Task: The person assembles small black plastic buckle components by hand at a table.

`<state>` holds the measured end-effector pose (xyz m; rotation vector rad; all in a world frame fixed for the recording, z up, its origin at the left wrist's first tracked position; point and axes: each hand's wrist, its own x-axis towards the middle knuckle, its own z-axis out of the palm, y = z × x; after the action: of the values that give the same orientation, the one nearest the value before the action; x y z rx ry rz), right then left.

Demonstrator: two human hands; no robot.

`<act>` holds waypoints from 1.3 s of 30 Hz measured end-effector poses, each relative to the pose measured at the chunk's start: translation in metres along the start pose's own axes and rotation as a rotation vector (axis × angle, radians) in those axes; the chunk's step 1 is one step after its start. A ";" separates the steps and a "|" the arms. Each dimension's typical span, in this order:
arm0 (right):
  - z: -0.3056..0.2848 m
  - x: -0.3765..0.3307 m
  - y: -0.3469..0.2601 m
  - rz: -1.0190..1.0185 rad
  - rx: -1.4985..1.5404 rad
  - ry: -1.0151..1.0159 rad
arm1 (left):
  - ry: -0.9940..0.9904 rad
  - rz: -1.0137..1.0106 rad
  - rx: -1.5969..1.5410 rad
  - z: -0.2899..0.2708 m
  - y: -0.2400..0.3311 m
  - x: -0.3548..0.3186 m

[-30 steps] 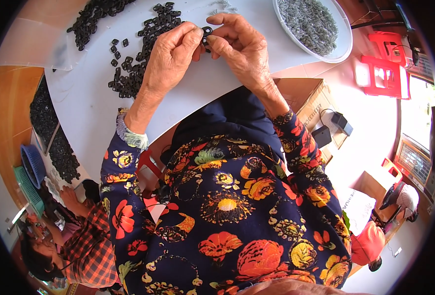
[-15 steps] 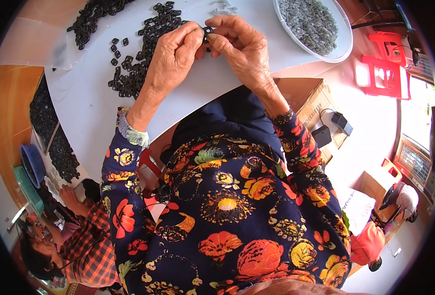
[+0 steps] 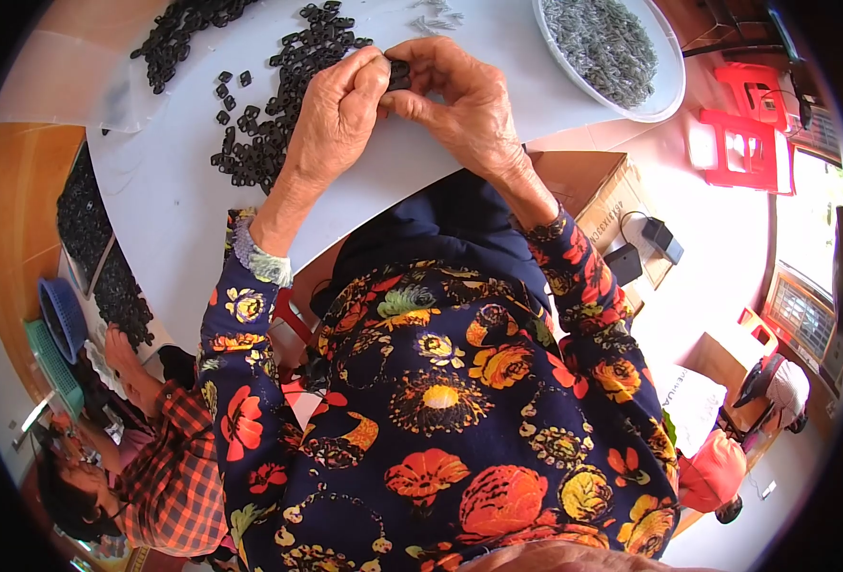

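— Two hands on one small black plastic clip (image 3: 399,74), is that right?

— Yes. It sits just above the white bench (image 3: 183,205), pinched between both sets of fingertips. The left hand (image 3: 337,114) has its fingers closed on the clip's left side, and the right hand (image 3: 459,100) has its fingers clamped on the right side, thumb underneath.

— What could go wrong?

— I'd judge the grip is shallow. A squeeze off-centre could pop the clip out into the loose heap of black plastic clips (image 3: 269,124) just beside the left hand, and it would be lost among them.

— And the pose?

— Both wrists are bent inward, knuckles up, and the forearms meet in a V from the floral sleeves (image 3: 250,305). The shallow white dish of grey metal pieces (image 3: 621,57) lies well apart, to the right.
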<state>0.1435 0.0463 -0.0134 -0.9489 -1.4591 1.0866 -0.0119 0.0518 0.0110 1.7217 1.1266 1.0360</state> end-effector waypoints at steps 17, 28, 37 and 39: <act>-0.004 0.000 -0.011 -0.062 -0.165 -0.040 | -0.019 0.046 0.013 0.001 -0.004 -0.005; -0.002 -0.003 -0.008 -0.087 -0.170 -0.016 | -0.019 0.005 -0.018 0.005 -0.005 -0.006; -0.002 -0.003 -0.004 -0.125 -0.147 -0.021 | -0.009 -0.026 -0.055 0.008 -0.005 -0.007; -0.003 -0.003 -0.004 -0.121 -0.139 -0.027 | -0.016 -0.026 -0.073 0.008 -0.006 -0.007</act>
<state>0.1466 0.0424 -0.0099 -0.9326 -1.6092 0.9222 -0.0078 0.0451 0.0016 1.6514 1.0850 1.0332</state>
